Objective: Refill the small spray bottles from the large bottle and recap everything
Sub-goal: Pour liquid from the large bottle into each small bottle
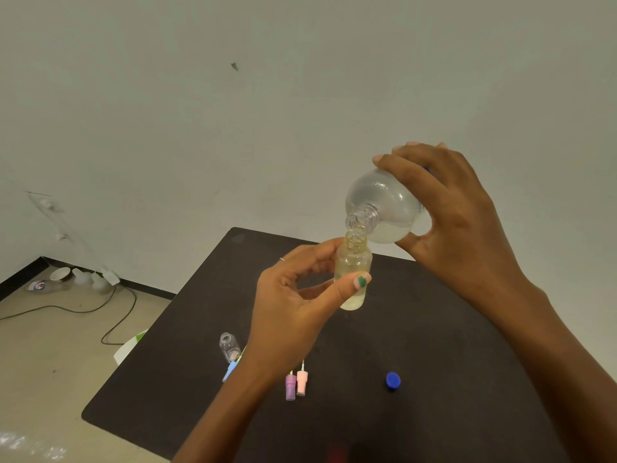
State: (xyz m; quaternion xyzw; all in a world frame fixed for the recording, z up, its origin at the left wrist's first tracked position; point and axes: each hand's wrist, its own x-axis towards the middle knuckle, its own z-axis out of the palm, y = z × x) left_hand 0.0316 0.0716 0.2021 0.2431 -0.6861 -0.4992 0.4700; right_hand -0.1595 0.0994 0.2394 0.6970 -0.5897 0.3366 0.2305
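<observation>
Your left hand (293,295) pinches the small spray bottle (353,272) upright above the table (434,329); it looks light and slick (keep hold at mid-body). Your right hand (457,208), wrist cocked over, grips the tipped large bottle (384,205), mouth seemingly touching the small neck.

A bare indoor room: plain pale painted wall (233,128), beige floor (50,345) with trailing black cable (123,315), dark matte tabletop (417,345).
</observation>
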